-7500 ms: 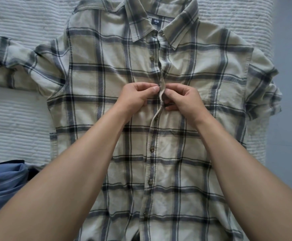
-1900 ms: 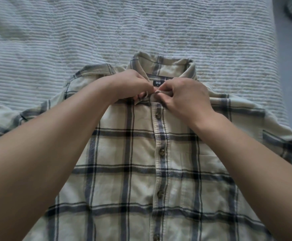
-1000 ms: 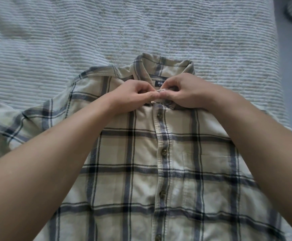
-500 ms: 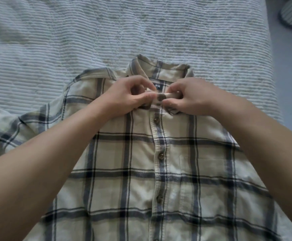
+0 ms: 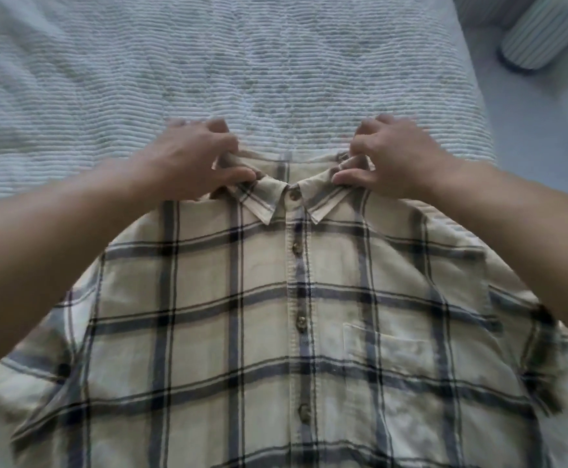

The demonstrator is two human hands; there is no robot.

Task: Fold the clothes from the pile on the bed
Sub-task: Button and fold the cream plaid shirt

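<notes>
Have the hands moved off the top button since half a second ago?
Yes. The left hand and right hand have moved apart from the top button, and each now pinches its own side of the collar.

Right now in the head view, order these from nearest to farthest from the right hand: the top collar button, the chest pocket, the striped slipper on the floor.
From the right hand:
1. Top collar button, just left of it, between the collar points.
2. Striped slipper, up and right, on the floor beside the bed.
3. Chest pocket, far below it on the shirt.
</notes>
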